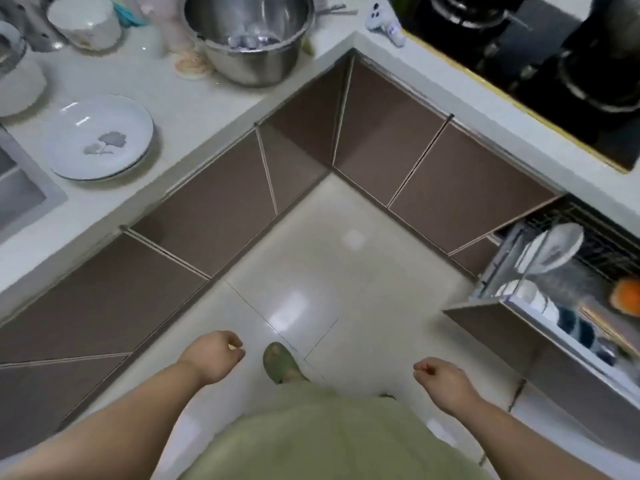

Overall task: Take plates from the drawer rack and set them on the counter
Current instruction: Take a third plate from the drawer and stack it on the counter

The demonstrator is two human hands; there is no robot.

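A white plate (99,138) with a grey tree print lies flat on the white counter (194,95) at the left. At the right, the drawer rack (540,306) is pulled open below the stove; a white plate (557,252) stands on edge in it, with bowls (533,296) in front. My left hand (216,355) hangs over the floor with fingers curled and nothing in it. My right hand (440,377) is also curled shut and holds nothing, left of the drawer.
A steel pot (247,36) and white containers (85,22) stand at the counter's back. A sink (17,199) is at the far left. A black gas stove (540,64) fills the top right. Brown cabinet doors (221,209) line the corner. My green slipper (280,363) is on the tiled floor.
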